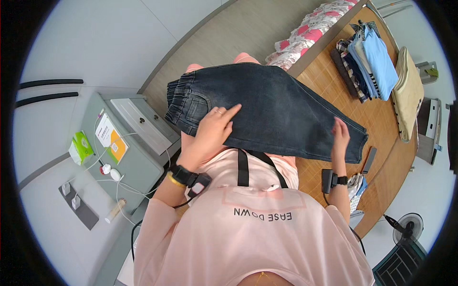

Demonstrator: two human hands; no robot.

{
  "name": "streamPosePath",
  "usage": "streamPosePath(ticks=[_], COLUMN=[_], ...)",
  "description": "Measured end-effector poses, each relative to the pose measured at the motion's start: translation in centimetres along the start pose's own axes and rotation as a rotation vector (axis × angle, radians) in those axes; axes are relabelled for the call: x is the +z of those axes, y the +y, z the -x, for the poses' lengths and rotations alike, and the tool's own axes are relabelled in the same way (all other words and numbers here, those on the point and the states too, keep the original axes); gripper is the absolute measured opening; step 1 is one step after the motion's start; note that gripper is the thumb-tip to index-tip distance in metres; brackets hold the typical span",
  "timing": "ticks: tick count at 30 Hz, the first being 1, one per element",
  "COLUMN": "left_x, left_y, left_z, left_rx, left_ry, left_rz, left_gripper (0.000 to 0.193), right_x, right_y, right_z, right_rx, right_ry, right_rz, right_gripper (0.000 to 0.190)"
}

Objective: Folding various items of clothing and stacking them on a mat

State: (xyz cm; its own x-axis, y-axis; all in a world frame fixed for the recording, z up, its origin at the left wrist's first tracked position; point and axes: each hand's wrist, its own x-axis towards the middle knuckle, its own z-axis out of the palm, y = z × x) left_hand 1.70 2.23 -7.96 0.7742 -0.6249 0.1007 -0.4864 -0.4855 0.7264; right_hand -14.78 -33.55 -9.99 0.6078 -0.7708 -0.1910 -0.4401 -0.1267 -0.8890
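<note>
Dark blue denim jeans [264,107] lie folded lengthwise across my lap and onto the bamboo mat, their elastic waistband [175,102] at the left and leg hems at the right. My left hand [214,125] rests on the denim beside the pocket [197,109], index finger stretched out, nothing grasped. Near the hem end, my right hand [340,137] is held edge-on over the lower leg with its fingers extended. No cloth is gathered in it; whether its fingertips press the denim is unclear.
A stack of folded clothes [368,64] and a folded beige blanket [408,93] lie on the bamboo mat [318,80]. Near the hems lies a dark grey bar-shaped object [369,159]. At left stands a grey nightstand [143,171] with cables, its drawer [141,121] pulled out.
</note>
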Motion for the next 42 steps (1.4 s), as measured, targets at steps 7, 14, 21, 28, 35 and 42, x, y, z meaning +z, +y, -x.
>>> streamPosePath(ticks=[7, 14, 21, 28, 35, 42], left_x=[-0.6, -1.6, -1.5, -1.2, -1.0, -3.8], left_y=[-4.5, -7.3, -8.1, -7.9, -8.7, -9.5], left_z=[0.1, -0.5, -5.3, -5.4, -2.8, -0.3], left_rx=[-0.114, -0.479, -0.941, -0.955, -0.654, -0.356], left_ry=[-0.085, -0.039, -0.146, -0.116, 0.133, 0.490], left_rz=[0.303, 0.987, 0.998, 0.923, 0.899, -0.255], left_gripper=[0.016, 0.019, 0.019, 0.018, 0.013, 0.026], right_x=[11.4, 14.1, 13.3, 13.7, 16.4, 17.8], right_y=[-6.1, -5.4, -5.2, -5.8, -8.9, -9.0], right_z=[3.8, 4.2, 4.0, 4.2, 5.4, 4.3], right_rx=[0.041, 0.013, -0.011, -0.038, -0.657, -0.610], right_ry=[-0.654, -0.494, -0.540, -0.494, -0.357, -0.373], right_rz=[-0.027, -0.052, -0.003, 0.042, 0.375, 0.352], right_gripper=[0.016, 0.011, 0.011, 0.010, 0.016, 0.017])
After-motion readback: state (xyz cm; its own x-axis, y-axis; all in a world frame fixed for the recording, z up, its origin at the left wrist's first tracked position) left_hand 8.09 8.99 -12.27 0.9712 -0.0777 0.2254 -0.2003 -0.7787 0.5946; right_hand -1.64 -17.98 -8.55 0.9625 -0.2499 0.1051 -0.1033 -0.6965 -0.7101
